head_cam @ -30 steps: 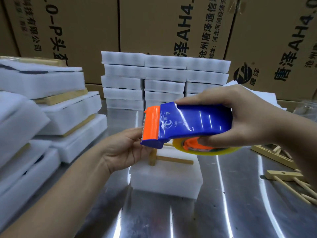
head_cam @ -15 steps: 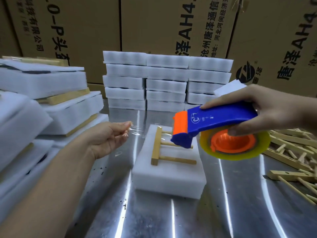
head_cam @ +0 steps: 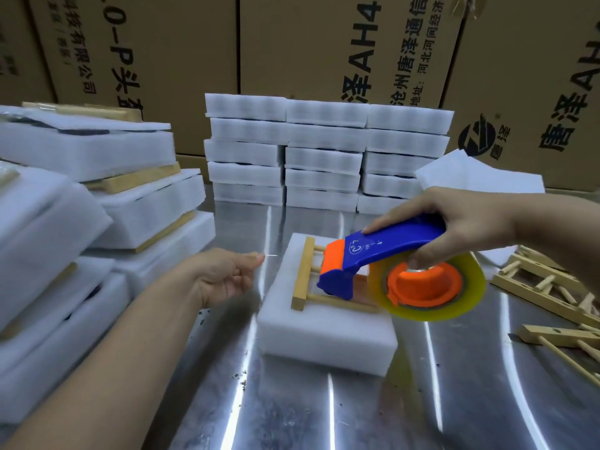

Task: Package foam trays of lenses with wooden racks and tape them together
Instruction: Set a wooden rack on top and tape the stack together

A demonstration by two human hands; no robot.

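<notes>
1. Right hand [head_cam: 470, 222]: my fingers are curled round the blue handle of the tape dispenser [head_cam: 383, 254]. The forefinger lies straight along its top. The tape roll [head_cam: 467, 298] hangs below my palm.
2. Left hand [head_cam: 220, 274]: the fingers are curled, with thumb and forefinger pressed together at the tip. I judge that they pinch the free end of the tape [head_cam: 271, 254]. The film is clear and shows only as a faint glint beside my fingertips.
3. Dispenser mouth: the orange end points left, toward my left hand, and sits over the wooden rack [head_cam: 303, 274]. Whether it touches the rack cannot be told.
4. Wooden rack: it lies flat on top of the foam tray [head_cam: 324, 339], with its thick side rail running away from me near the tray's left edge.
5. Foam tray: it rests on the table [head_cam: 324, 414], between my two hands and lower than both. Its long axis appears to run away from me, so the tape span crosses it the short way.
6. Governing relation: the left hand is just beside the tray's left edge, and the dispenser is directly above the tray. I judge the next move to be downward, with the left hand carrying the tape end onto the left wall.
7. Surroundings: taped bundles [head_cam: 97, 151] stand at left, stacked trays [head_cam: 324, 151] at the back and loose racks [head_cam: 552, 287] at right.
</notes>
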